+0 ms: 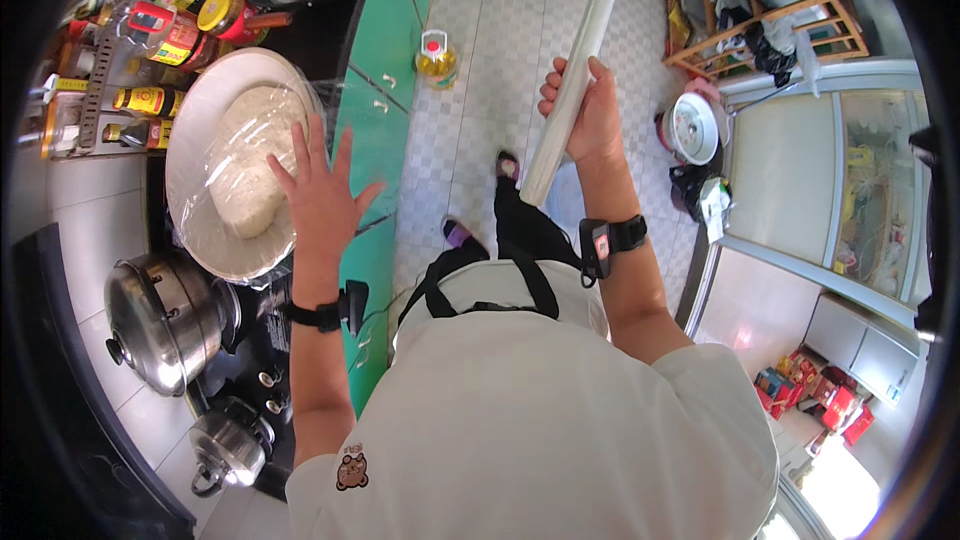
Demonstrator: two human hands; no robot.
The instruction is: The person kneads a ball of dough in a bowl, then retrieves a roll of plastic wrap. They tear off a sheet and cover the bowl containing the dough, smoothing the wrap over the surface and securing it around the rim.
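My right hand [592, 108] grips a long roll of plastic cling film [568, 93], held out over the floor on a slant. With its fingers spread, my left hand [322, 198] is over the right edge of a large white basin [191, 142] on the counter. A pale mound of dough [251, 165] lies inside the basin. Clear plastic film [232, 116] stretches over the dough and the basin, with shiny wrinkles. Whether my left fingertips touch the film, I cannot tell.
Bottles and jars [176, 37] crowd the rack beyond the basin. A large steel pot [165, 322] and a smaller one [229, 442] stand on the stove side. An oil jug [436, 59] sits on the floor by the green cabinets [375, 142]. A wooden rack [757, 14] stands at right.
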